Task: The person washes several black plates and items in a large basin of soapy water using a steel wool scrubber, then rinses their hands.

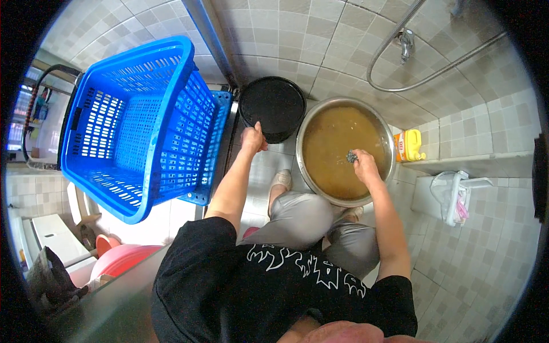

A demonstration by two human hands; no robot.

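Note:
A steel wool scrubber [351, 156] sits in the fingers of my right hand [367, 167], closed on it above the brownish water in a large round metal basin [305, 177]. The water is murky, so the basin's bottom is hidden. To the left of the basin stands a black, round, bucket-like container [273, 106] with a wet, speckled look. At its near left edge is my left hand [253, 139], thumb over the rim and fingers curled in beside it, gripping that edge.
A big blue plastic basket [150, 137] rests on a blue slatted stand at the left. Right of the basin stands a yellow and orange jug [408, 146]. A shower hose [374, 83] loops from the wall tap. A white bin [452, 197] is at the right; pink basins [123, 260] lie lower left.

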